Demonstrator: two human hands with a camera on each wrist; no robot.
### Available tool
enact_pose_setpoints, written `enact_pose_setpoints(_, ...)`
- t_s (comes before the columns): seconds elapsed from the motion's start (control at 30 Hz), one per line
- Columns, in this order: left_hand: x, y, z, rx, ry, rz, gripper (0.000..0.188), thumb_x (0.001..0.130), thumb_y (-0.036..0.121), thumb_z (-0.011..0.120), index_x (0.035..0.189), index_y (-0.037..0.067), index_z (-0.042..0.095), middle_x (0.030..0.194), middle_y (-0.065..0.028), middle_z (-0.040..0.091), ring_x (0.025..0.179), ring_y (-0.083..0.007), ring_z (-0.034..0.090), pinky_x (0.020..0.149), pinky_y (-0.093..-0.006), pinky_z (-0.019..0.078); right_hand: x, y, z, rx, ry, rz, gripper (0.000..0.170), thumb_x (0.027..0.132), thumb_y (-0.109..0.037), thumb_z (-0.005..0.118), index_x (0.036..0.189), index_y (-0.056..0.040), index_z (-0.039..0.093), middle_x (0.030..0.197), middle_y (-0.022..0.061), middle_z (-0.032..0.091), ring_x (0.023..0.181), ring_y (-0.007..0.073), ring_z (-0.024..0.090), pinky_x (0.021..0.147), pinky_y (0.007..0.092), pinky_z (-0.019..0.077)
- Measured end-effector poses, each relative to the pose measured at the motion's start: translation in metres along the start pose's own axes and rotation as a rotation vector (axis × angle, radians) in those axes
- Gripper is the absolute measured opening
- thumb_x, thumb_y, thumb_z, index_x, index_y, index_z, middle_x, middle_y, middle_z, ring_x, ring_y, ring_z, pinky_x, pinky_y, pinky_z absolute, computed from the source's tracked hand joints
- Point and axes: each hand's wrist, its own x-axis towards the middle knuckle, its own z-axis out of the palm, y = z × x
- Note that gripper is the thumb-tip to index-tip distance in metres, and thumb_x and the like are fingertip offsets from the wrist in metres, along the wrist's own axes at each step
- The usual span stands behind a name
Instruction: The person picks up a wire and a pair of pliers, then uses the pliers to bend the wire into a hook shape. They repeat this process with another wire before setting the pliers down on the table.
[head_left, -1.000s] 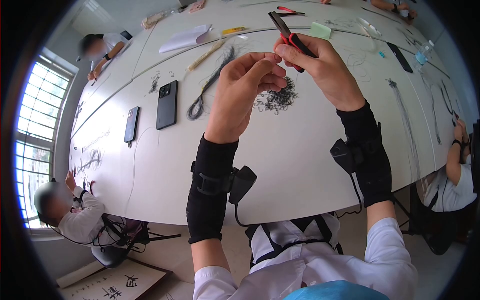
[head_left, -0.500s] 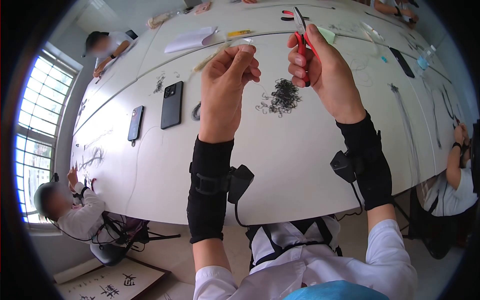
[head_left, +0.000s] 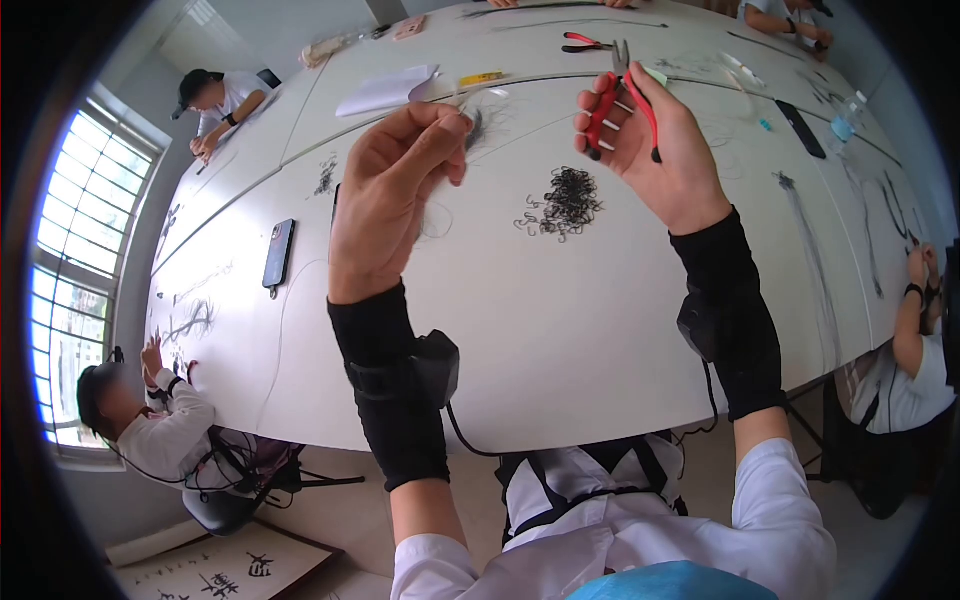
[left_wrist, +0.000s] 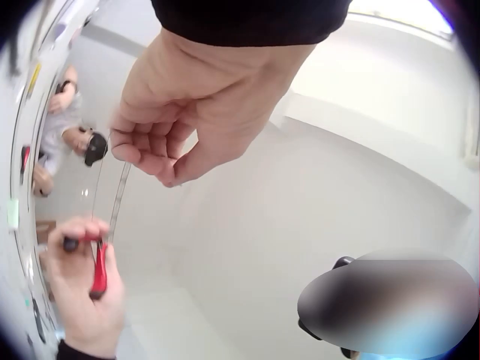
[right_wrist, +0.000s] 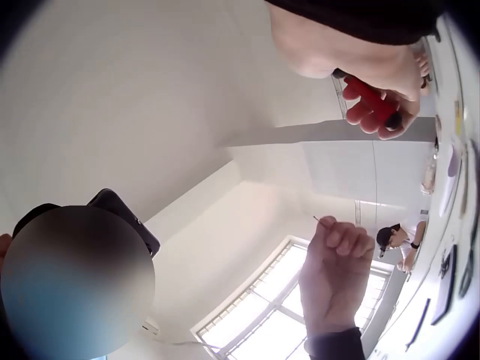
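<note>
My left hand [head_left: 395, 190] is raised over the table, with thumb and index finger pinching a thin dark piece [right_wrist: 318, 219] that pokes out past the fingertips in the right wrist view. Its far end is hidden by the fingers. A fine strand [left_wrist: 96, 184] runs between the hands in the left wrist view. In my right hand [head_left: 680, 150] lie red-handled pliers [head_left: 603, 110], fingers loosely curled about the spread handles, nose pointing away from me. A pile of small black bent-wire hooks [head_left: 572, 200] sits on the table between and below the hands.
A phone [head_left: 280, 255] lies left, and another is mostly behind my left hand. Beyond are white papers [head_left: 385, 92], a yellow packet [head_left: 481, 78] and second red-handled pliers [head_left: 588, 43]. Grey strands [head_left: 805, 230], a black phone [head_left: 800, 128] and a bottle [head_left: 848, 118] lie right. Other people sit around.
The hands were together at the pliers, then parted. My left hand has moved left and toward me, over the larger phone. The pliers' handles have spread in my right hand.
</note>
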Motion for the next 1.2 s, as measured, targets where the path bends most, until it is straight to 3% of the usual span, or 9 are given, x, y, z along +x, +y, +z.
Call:
enact_pose_setpoints(0.1,-0.009,0.014,-0.032,0.407,0.084,-0.047,0.018,0.095,0.017,0.067,0.097,-0.001,0.066,0.081,-0.0008,0.059,0.073,-0.0080,0.051,0.070,-0.0234,0.0409,0.006,-0.027,-0.023,-0.234,0.058,-0.126,0.036,0.105,-0.039,0.047,0.104,-0.0055,0.059,0.093,0.0060,0.062,0.087,0.0184,0.059,0.081,0.0338,0.0503)
enact_pose_setpoints(0.27,-0.013,0.018,-0.059,0.760,0.112,-0.270,0.019,0.093,0.017,0.066,0.098,-0.002,0.066,0.094,-0.0050,0.062,0.083,-0.0104,0.054,0.079,-0.0261,0.0434,-0.004,-0.052,-0.023,-0.435,-0.069,-0.033,0.040,0.103,-0.045,0.047,0.099,-0.0074,0.061,0.083,0.0028,0.060,0.075,0.0155,0.060,0.072,0.0317,0.0516)
enact_pose_setpoints(0.37,-0.009,0.006,-0.037,0.560,0.032,0.016,0.018,0.092,0.017,0.066,0.100,0.000,0.066,0.115,-0.0104,0.064,0.103,-0.0174,0.058,0.097,-0.0343,0.0437,-0.015,-0.053,-0.008,-0.359,-0.332,0.104,0.044,0.104,-0.048,0.044,0.095,-0.0074,0.058,0.077,0.0011,0.054,0.071,0.0149,0.057,0.067,0.0310,0.0491)
enact_pose_setpoints(0.4,-0.003,0.004,-0.026,0.471,-0.089,0.086,0.016,0.093,0.014,0.068,0.093,-0.003,0.066,0.136,-0.0158,0.055,0.127,-0.0256,0.053,0.106,-0.0369,0.0415,-0.017,-0.052,-0.004,-0.324,-0.448,0.166,0.046,0.103,-0.050,0.044,0.094,-0.0074,0.059,0.076,0.0014,0.053,0.070,0.0149,0.057,0.066,0.0305,0.0486)
enact_pose_setpoints(0.47,0.003,-0.004,0.004,0.406,-0.263,0.084,0.012,0.094,0.013,0.065,0.095,0.000,0.066,0.149,-0.0194,0.045,0.139,-0.0295,0.041,0.112,-0.0393,0.0365,-0.022,-0.046,0.007,-0.289,-0.594,0.239,0.050,0.103,-0.053,0.042,0.092,-0.0073,0.059,0.074,0.0016,0.052,0.068,0.0148,0.055,0.064,0.0300,0.0475)
enact_pose_setpoints(0.63,0.004,-0.016,0.034,0.170,-0.416,-0.171,0.017,0.098,0.015,0.063,0.101,-0.002,0.065,0.115,-0.0127,0.067,0.114,-0.0192,0.062,0.098,-0.0314,0.0478,-0.031,-0.040,0.015,-0.312,-0.614,0.249,0.051,0.103,-0.054,0.041,0.091,-0.0075,0.059,0.071,0.0013,0.051,0.063,0.0144,0.053,0.061,0.0295,0.0456)
enact_pose_setpoints(0.73,0.006,-0.024,0.026,0.153,-0.354,-0.027,0.018,0.098,0.015,0.063,0.101,-0.002,0.066,0.096,-0.0063,0.069,0.096,-0.0148,0.067,0.092,-0.0278,0.0506,-0.029,-0.042,0.014,-0.359,-0.595,0.222,0.050,0.103,-0.053,0.041,0.093,-0.0077,0.060,0.072,0.0012,0.052,0.063,0.0138,0.053,0.061,0.0291,0.0456)
enact_pose_setpoints(0.93,0.005,-0.015,0.001,0.085,-0.348,-0.015,0.015,0.100,0.015,0.060,0.098,0.001,0.064,0.098,-0.0110,0.067,0.094,-0.0236,0.069,0.092,-0.0393,0.0533,-0.024,-0.043,0.009,-0.551,-0.494,0.165,0.055,0.104,-0.055,0.034,0.091,-0.0072,0.057,0.072,0.0016,0.055,0.061,0.0131,0.054,0.061,0.0303,0.0471)
enact_pose_setpoints(1.2,-0.008,0.012,-0.002,0.508,-0.145,-0.042,0.012,0.094,0.007,0.065,0.097,-0.004,0.067,0.090,-0.0087,0.069,0.088,-0.0166,0.067,0.087,-0.0298,0.0539,0.001,-0.059,-0.041,-1.029,-0.091,-0.132,0.041,0.105,-0.044,0.044,0.106,-0.0087,0.065,0.102,0.0040,0.067,0.087,0.0100,0.058,0.081,0.0243,0.0438)
